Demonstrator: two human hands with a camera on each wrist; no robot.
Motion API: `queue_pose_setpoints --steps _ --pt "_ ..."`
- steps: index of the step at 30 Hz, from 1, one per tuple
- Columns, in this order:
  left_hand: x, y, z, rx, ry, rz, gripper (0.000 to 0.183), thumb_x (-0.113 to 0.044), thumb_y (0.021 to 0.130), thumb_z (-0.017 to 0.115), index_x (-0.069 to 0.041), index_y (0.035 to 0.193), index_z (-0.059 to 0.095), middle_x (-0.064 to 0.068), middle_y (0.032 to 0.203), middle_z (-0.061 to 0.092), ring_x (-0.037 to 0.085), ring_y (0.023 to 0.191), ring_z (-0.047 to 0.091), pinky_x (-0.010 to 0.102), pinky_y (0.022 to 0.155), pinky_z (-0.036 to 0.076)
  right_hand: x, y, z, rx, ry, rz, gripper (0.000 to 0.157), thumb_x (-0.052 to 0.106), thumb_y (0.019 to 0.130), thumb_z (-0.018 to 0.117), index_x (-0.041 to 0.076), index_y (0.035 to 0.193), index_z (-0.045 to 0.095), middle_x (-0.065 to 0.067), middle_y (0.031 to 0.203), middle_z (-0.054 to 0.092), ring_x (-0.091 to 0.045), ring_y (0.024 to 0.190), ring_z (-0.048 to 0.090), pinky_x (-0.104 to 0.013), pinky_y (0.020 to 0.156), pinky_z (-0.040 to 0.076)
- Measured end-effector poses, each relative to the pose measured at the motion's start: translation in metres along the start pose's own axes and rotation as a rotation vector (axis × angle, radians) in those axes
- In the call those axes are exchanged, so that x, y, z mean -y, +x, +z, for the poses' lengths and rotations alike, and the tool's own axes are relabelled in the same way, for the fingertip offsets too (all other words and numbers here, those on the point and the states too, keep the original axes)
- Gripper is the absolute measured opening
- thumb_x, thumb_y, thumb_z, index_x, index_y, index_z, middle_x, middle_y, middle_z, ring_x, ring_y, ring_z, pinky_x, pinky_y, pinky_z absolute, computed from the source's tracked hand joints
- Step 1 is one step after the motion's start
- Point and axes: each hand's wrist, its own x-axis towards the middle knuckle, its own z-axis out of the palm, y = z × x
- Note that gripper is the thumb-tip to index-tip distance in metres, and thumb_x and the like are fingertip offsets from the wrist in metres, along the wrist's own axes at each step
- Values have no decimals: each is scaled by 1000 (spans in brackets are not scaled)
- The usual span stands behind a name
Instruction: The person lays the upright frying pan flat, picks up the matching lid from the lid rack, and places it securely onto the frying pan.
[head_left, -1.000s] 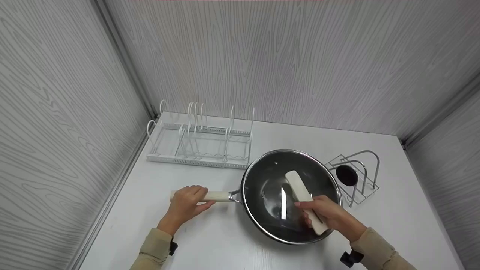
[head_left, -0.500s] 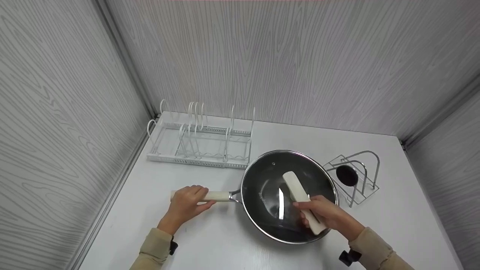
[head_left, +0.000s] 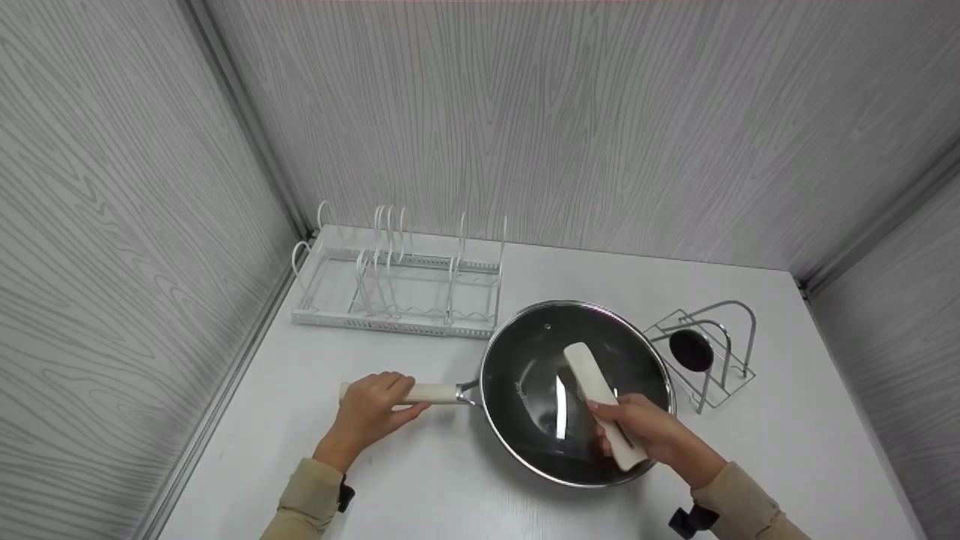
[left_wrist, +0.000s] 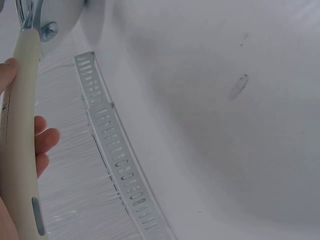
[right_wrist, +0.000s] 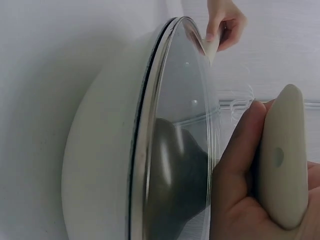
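Observation:
A deep frying pan [right_wrist: 100, 150], pale outside, stands on the table under a clear glass lid [head_left: 525, 367] with a metal rim. My left hand [head_left: 373, 407] grips the pan's long cream handle [head_left: 435, 393], which points left; in the left wrist view the fingers wrap around this handle [left_wrist: 22, 115]. The right hand [head_left: 645, 424] holds the lid's long cream knob [head_left: 592, 375], thumb on one side and fingers underneath. Seen from the right wrist, the lid's rim [right_wrist: 145, 145] lies right along the pan's edge, and the palm is close around the knob [right_wrist: 285, 160].
Behind the pan at left stands a white wire dish rack [head_left: 397, 325] with upright loops. To the right of the pan is a small metal lid stand [head_left: 739, 367] with a dark round piece [head_left: 691, 350] on it. Grey wood-grain panels [head_left: 487, 135] enclose the white table [head_left: 780, 450].
The lid and right hand have shifted slightly left, so the lid's right edge lines up more closely with the pan. The left hand stays on the handle.

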Motion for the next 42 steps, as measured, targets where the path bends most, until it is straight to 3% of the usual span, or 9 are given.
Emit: queue_pose_setpoints --steps 7,19,30,42 --pt "0 -1 0 -1 -17 -3 34 -39 73 78 -11 85 63 -2 74 64 10 58 57 25 50 48 0 -1 2 3 11 -6 29 27 94 55 -2 92 51 -5 70 58 -14 55 59 -30 57 53" --pt "-1 -1 -1 18 5 -21 34 -40 75 76 -11 86 64 -1 76 65 11 61 59 26 52 50 -6 -1 -4 104 72 -48 36 27 99 46 -8 105 41 -9 72 62 -20 58 64 -36 60 56" --pt "-1 -1 2 1 21 -11 34 -40 73 77 -12 83 61 -2 71 61 10 55 52 25 48 46 -8 -2 -3 94 74 -65 44 29 100 44 -12 111 35 -10 75 62 -19 59 64 -35 60 56" --pt "-2 -1 3 14 3 -40 33 -40 74 76 -13 84 62 -2 73 62 10 58 53 26 50 48 -9 -3 -2 81 72 -85 36 29 99 45 -8 104 43 -10 74 61 -20 58 63 -35 59 55"
